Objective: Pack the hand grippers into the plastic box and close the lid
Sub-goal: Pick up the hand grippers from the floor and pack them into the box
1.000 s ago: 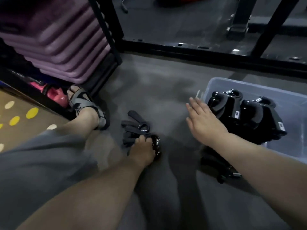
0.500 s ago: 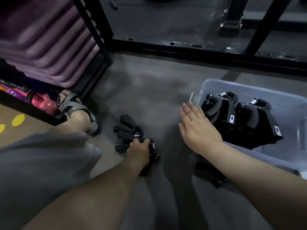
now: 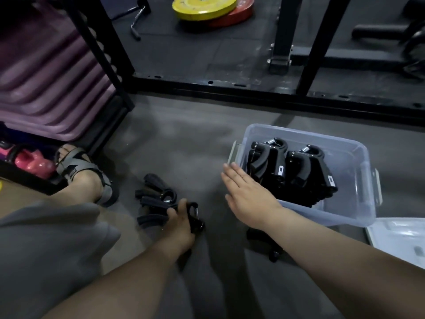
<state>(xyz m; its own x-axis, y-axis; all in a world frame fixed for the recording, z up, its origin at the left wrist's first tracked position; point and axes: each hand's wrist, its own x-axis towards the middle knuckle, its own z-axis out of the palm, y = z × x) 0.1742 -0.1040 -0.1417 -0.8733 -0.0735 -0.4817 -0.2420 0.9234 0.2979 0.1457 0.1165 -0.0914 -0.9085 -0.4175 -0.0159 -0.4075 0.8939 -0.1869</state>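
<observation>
A clear plastic box (image 3: 358, 203) stands on the grey floor at the right, with several black hand grippers (image 3: 289, 171) packed inside. My left hand (image 3: 180, 224) curls round one black hand gripper (image 3: 195, 217) at the edge of a small pile of hand grippers (image 3: 154, 199) on the floor. My right hand (image 3: 248, 196) hovers flat with straight fingers beside the box's left wall, holding nothing. Another black hand gripper (image 3: 273, 249) lies on the floor, mostly hidden under my right forearm. The box's lid (image 3: 400, 240) lies at the far right.
My sandalled foot (image 3: 80, 171) rests left of the pile. A black rack (image 3: 108, 56) holds purple steps (image 3: 46, 77) and a pink kettlebell (image 3: 34, 166). A black frame rail (image 3: 276, 95) crosses behind the box. Yellow and red weight plates (image 3: 207, 8) lie far back.
My left hand's fingers have closed round a hand gripper in the pile. My right hand stayed flat beside the box. The view tilted up, showing the weight plates and the lid.
</observation>
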